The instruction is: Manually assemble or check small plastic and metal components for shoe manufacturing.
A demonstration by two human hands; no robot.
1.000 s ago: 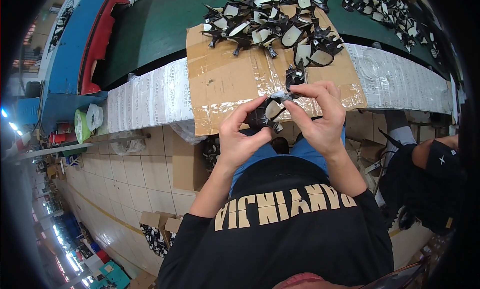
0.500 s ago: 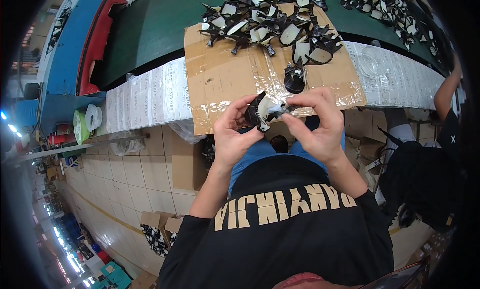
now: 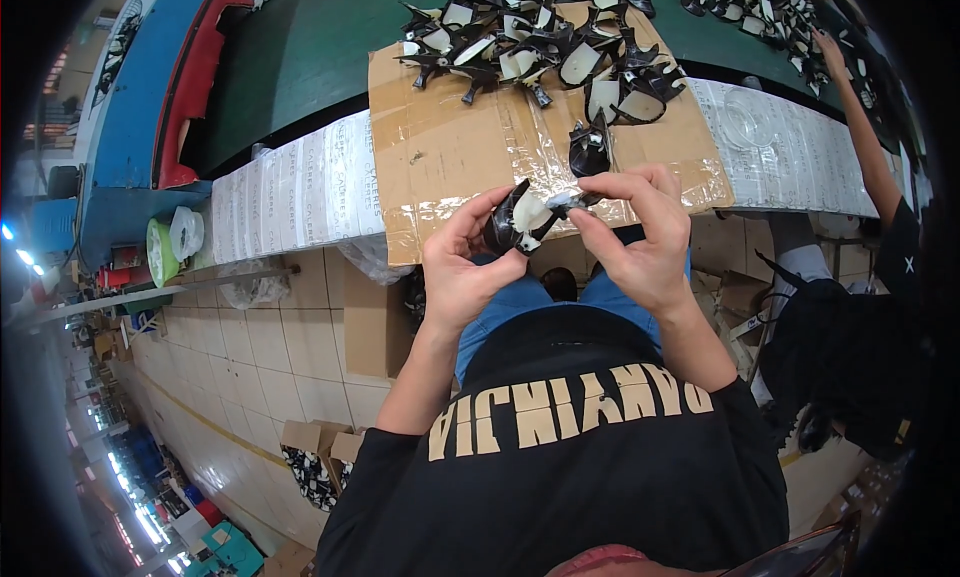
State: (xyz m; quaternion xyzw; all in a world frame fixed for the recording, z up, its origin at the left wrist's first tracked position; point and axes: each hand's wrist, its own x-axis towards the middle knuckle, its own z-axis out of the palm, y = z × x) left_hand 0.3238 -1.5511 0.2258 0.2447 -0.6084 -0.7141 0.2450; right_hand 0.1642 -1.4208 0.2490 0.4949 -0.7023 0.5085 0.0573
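Observation:
My left hand (image 3: 460, 275) is closed round a black shoe heel (image 3: 506, 219) with a cream inner face, held over the near edge of the cardboard sheet (image 3: 440, 162). Between thumb and fingers, my right hand (image 3: 645, 252) pinches a small crumpled whitish-grey piece (image 3: 564, 201), which looks like cloth or film. The piece is right beside the heel's cream face; I cannot tell whether they touch. One single black heel (image 3: 590, 152) rests on the cardboard just beyond my right fingers. Farther back lies a heap of similar heels (image 3: 520, 52).
A green work surface (image 3: 300, 67) runs behind a ledge wrapped in printed white film (image 3: 300, 202). At the right, a co-worker's arm (image 3: 868, 142) reaches to another heap of heels (image 3: 765, 17). Green and clear bowls (image 3: 175, 242) stand left. Boxes (image 3: 318, 452) sit on the floor.
The heel in my left hand has tilted slightly, and my right hand with the whitish piece has shifted a little up. The co-worker's arm has stretched out to the far right heap.

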